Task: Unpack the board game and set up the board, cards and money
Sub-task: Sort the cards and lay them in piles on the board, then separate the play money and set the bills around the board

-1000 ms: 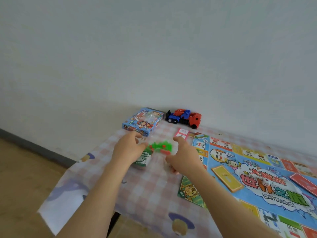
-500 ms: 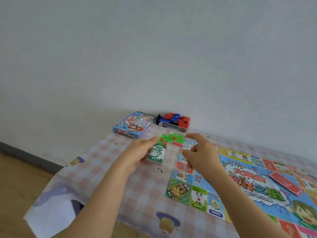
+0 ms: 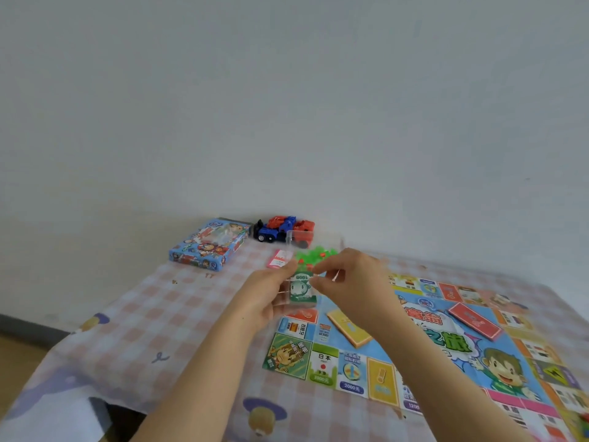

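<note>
I see box [image 3: 208, 244] at far left of table [image 3: 153, 317], truck [image 3: 283, 229] just right of it, both by wall. Board [image 3: 446, 355] covers table's right half; left deck [image 3: 349, 327], right deck [image 3: 475, 321] on it. Packet [image 3: 299, 288] between left hand [image 3: 266, 296] and right hand [image 3: 353, 282], above board's left edge.

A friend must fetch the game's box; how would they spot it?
Follow the checked tablecloth to the wall. At that far edge, left of the red-and-blue toy truck, lies the game box: a flat blue carton covered in cartoon figures, unlike the wheeled toy beside it.

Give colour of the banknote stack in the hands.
Green banknote stack, printed 1000; the only view, head, shows it.
</note>
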Available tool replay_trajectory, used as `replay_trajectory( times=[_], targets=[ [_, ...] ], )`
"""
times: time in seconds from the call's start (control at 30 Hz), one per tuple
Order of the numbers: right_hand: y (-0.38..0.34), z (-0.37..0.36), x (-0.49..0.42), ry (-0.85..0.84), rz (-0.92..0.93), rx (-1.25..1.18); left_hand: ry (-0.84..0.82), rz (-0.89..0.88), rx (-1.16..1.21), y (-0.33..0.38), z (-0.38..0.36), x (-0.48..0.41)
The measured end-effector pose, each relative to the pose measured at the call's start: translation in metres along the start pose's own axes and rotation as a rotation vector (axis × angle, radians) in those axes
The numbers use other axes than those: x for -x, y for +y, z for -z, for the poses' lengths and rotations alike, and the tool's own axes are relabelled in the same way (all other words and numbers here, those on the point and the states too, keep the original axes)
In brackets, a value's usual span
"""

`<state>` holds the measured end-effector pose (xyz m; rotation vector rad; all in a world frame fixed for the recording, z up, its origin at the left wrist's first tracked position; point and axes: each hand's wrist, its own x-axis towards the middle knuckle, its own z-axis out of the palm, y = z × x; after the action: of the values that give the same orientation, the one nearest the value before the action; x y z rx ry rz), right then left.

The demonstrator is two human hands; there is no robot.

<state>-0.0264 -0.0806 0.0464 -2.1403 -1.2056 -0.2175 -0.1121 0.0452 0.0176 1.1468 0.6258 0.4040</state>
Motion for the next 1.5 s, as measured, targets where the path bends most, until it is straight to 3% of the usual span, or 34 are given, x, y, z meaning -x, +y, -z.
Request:
replay_trajectory(
  times=[0.53, 0.83, 1.23, 1.5],
  targets=[
    [0.012, -0.003, -0.005, -0.312, -0.030, 0.120, 0.008, -0.030, -0.082, -0.012, -0.013, -0.008],
    [0.007, -0.008, -0.011, -0.234, 0.000, 0.122, 0.030, 0.032, -0.008, -0.007, -0.012, -0.007],
    [-0.003, -0.006, -0.019, -0.392, -0.023, 0.189, 0.082, 0.010, -0.088, -0.005, -0.009, -0.009],
    [-0.003, -0.008, -0.019, -0.349, -0.023, 0.227, 0.075, -0.003, -0.058, -0.005, -0.010, -0.008]
  ],
)
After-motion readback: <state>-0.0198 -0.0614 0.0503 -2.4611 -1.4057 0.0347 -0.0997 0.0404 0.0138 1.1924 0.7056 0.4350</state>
